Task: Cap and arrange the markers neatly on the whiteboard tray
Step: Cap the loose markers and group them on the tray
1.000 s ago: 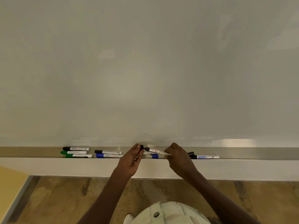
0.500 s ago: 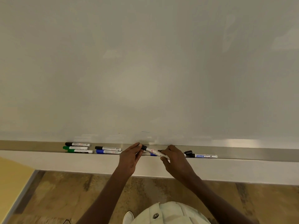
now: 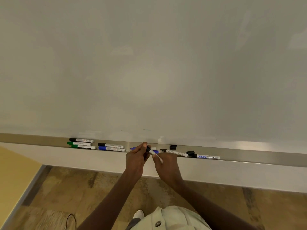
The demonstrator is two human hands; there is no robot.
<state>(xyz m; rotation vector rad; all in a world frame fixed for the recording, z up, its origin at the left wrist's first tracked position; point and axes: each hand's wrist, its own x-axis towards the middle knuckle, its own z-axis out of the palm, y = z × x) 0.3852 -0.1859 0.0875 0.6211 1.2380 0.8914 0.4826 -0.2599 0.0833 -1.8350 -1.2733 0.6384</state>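
Note:
My right hand (image 3: 166, 165) grips the white barrel of a black marker (image 3: 153, 153) in front of the tray. My left hand (image 3: 135, 159) pinches the black cap end of that same marker. The metal whiteboard tray (image 3: 249, 155) runs across the view. On its left lie capped markers: a black one (image 3: 81, 140), two green ones (image 3: 78, 143), another black one (image 3: 110, 145) and a blue one (image 3: 111, 148). An uncapped blue marker (image 3: 132, 148) lies partly behind my hands. Right of my hands lie an uncapped black marker (image 3: 174, 152), a loose black cap (image 3: 173, 147), another black cap (image 3: 190, 152) and a capped black marker (image 3: 207, 157).
The whiteboard (image 3: 149, 63) fills the upper view. Below the tray is a white wall strip (image 3: 232, 176), then brown patterned floor (image 3: 66, 196). A yellow panel (image 3: 15, 171) is at the lower left. A dark cable (image 3: 70, 219) lies on the floor.
Both hands have drawn the black marker down and toward me, off the tray. The uncapped black marker and a loose cap to the right are uncovered now.

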